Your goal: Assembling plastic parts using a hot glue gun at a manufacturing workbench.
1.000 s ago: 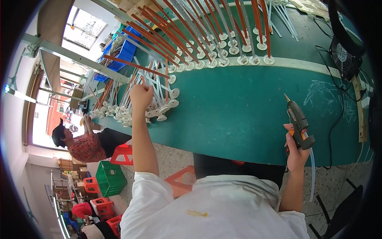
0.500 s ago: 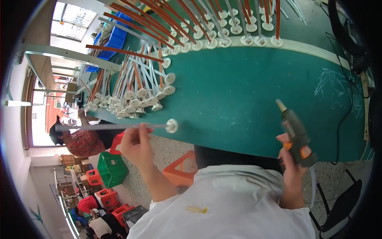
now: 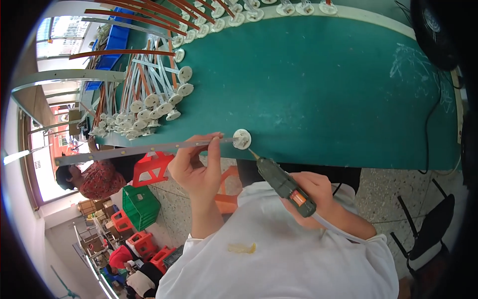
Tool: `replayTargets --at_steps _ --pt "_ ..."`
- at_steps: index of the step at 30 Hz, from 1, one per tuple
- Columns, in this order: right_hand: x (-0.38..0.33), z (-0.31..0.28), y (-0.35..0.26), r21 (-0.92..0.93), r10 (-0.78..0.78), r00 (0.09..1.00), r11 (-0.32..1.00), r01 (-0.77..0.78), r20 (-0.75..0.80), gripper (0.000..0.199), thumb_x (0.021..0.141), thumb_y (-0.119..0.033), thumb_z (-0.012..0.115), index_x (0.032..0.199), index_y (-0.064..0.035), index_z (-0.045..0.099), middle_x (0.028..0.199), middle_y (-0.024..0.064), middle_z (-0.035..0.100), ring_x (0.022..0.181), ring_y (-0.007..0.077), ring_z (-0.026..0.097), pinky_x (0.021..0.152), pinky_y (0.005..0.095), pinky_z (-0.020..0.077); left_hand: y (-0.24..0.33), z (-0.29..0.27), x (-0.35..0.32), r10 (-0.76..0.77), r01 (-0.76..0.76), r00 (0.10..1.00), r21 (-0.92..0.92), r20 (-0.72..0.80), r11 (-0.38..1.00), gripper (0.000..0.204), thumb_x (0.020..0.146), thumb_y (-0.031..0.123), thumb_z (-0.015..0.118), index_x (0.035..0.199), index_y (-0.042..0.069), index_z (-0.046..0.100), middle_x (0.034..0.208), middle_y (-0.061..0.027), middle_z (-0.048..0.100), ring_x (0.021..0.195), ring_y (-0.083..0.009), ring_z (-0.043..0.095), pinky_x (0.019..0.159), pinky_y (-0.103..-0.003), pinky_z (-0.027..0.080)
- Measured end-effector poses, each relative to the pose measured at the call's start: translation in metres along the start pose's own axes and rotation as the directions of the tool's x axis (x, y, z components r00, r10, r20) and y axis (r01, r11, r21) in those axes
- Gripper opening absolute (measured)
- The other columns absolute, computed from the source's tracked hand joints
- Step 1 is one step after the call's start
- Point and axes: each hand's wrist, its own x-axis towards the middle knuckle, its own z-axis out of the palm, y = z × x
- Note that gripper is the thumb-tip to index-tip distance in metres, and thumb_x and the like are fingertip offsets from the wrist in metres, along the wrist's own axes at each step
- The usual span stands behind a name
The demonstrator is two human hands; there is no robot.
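Observation:
My left hand (image 3: 201,169) pinches a long thin grey strip (image 3: 124,151) dotted with small yellowish spots. The strip lies nearly level, and a round white disc base (image 3: 242,140) sits at its right end, over the near edge of the table. In my right hand (image 3: 314,194) is a dark green hot glue gun (image 3: 281,183), its cord running back over my forearm. The gun's nozzle points up and left, right by the lower rim of the disc; whether they touch I cannot tell.
The green table (image 3: 308,94) carries a pile of strips with white bases (image 3: 149,102) at left and a row of upright orange and grey ones (image 3: 214,25) behind. A black cable (image 3: 427,144) runs down the right side. Stools, a green crate (image 3: 141,207) and seated people are at left.
My right hand has swung the glue gun left, up to the disc. The left hand has moved right and slightly up with the strip. The view has shifted too.

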Motion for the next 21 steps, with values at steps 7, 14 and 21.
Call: replayTargets --at_steps 7,14,21 --pt "-0.006 0.015 0.009 -0.057 0.087 0.996 0.995 -0.087 -0.003 0.033 0.069 0.001 0.073 0.101 0.0032 0.063 0.074 0.0106 0.062 0.058 0.0271 0.058 0.052 0.0339 0.0453 -0.003 0.002 -0.001 -0.041 0.040 0.999 0.042 0.022 0.998 0.016 0.077 -0.010 0.075 0.091 -0.007 0.068 0.085 -0.0120 0.074 0.077 -0.0157 0.072 0.070 -0.025 0.057" --pt "0.000 0.022 0.010 -0.085 0.048 0.998 0.995 -0.052 -0.049 0.033 0.065 0.001 0.073 0.096 0.0030 0.064 0.069 0.0095 0.059 0.053 0.0253 0.054 0.048 0.0344 0.0417 -0.009 0.003 -0.007 0.051 -0.057 0.987 0.033 0.149 0.998 0.019 0.080 -0.011 0.074 0.096 -0.007 0.065 0.091 -0.0164 0.072 0.082 -0.0193 0.073 0.073 -0.024 0.057" --pt "0.005 0.028 0.014 -0.118 0.058 0.996 0.991 -0.065 -0.061 0.030 0.064 0.000 0.075 0.091 0.0016 0.063 0.066 0.0095 0.057 0.052 0.0265 0.053 0.047 0.0347 0.0404 -0.009 -0.002 -0.003 -0.023 0.011 0.983 0.064 0.183 0.998 0.017 0.082 -0.011 0.072 0.097 -0.007 0.064 0.091 -0.0143 0.071 0.083 -0.0190 0.072 0.073 -0.024 0.057"
